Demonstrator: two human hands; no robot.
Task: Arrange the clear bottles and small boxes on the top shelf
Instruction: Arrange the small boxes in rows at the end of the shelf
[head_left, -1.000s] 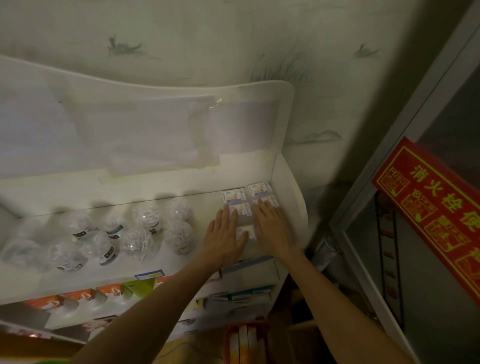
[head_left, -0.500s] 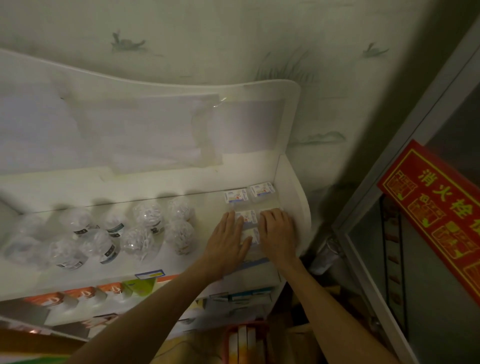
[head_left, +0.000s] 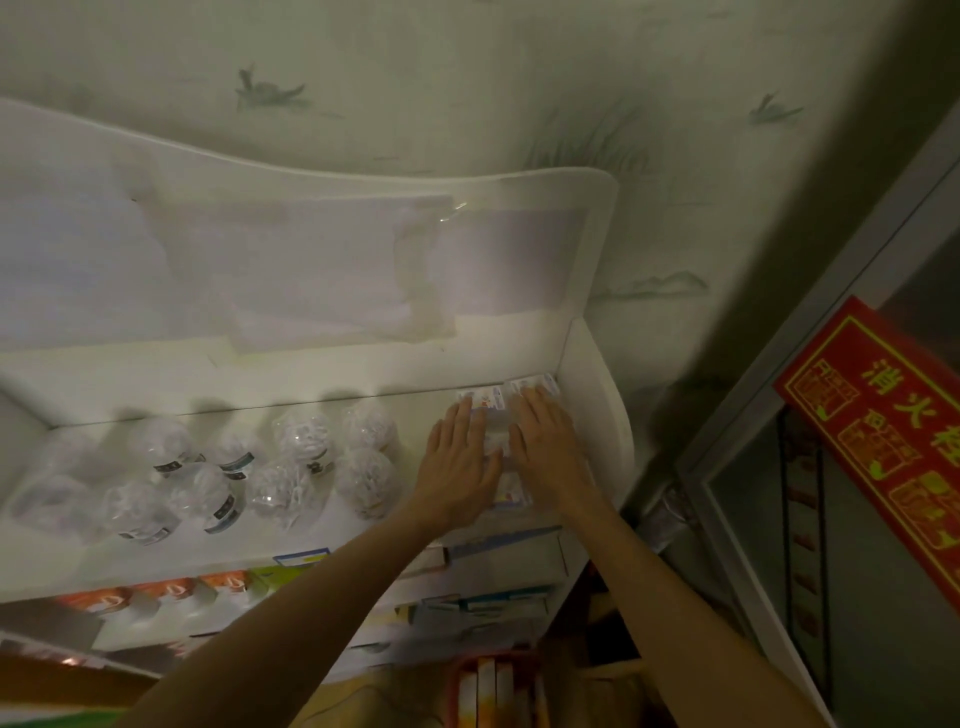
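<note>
Several small white boxes (head_left: 492, 401) lie in two rows at the right end of the white top shelf (head_left: 311, 540). My left hand (head_left: 457, 467) lies flat, fingers apart, on the left row. My right hand (head_left: 548, 447) lies flat on the right row, close to the shelf's side wall (head_left: 597, 395). Most boxes are hidden under my palms; only the far ones and a strip between my hands show. Several clear round bottles (head_left: 301, 452) with dark labels stand in a loose cluster to the left of my hands.
Lower shelves hold orange boxes (head_left: 171, 592) and other packs (head_left: 488, 603). A red sign with yellow characters (head_left: 883, 431) hangs on a glass-fronted cabinet at the right. A patterned wall rises behind the shelf. A red bin (head_left: 493, 686) sits below.
Both hands have slid away from me along the rows of boxes toward the back wall, the right hand now covering boxes that showed before. The bottles have not moved.
</note>
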